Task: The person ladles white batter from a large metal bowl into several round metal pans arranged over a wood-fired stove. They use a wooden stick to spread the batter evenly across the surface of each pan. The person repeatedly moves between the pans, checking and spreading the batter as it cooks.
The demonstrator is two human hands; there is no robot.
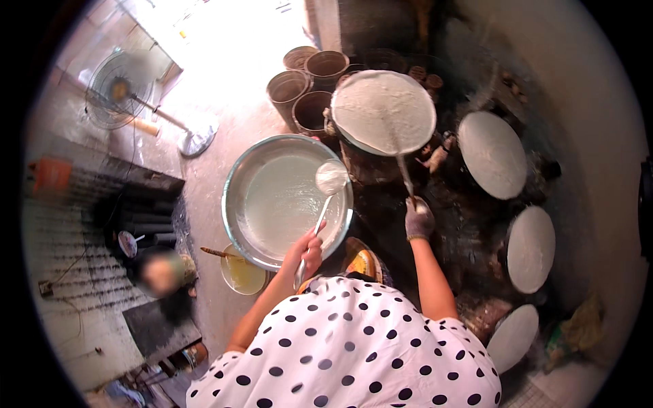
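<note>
My left hand (305,252), bare, grips the metal handle of a ladle (331,177). White liquid batter coats the ladle's round bowl, which hangs over a wide metal basin (231,224) of the same pale batter. My right hand (420,218) wears a grey work glove and is closed around a long thin rod (404,176). The rod reaches forward to a large round pan topped with a white sheet (382,109); its far end blurs against the white surface, so I cannot tell whether it lies over or under the sheet.
Round white-topped pans (492,155) curve along the dark stove on my right. Several empty cylindrical tins (326,64) stand ahead. A bowl of yellow liquid (245,275) with a brush (217,252) sits left of the basin. Further left are a person (176,270) and a standing fan (120,89).
</note>
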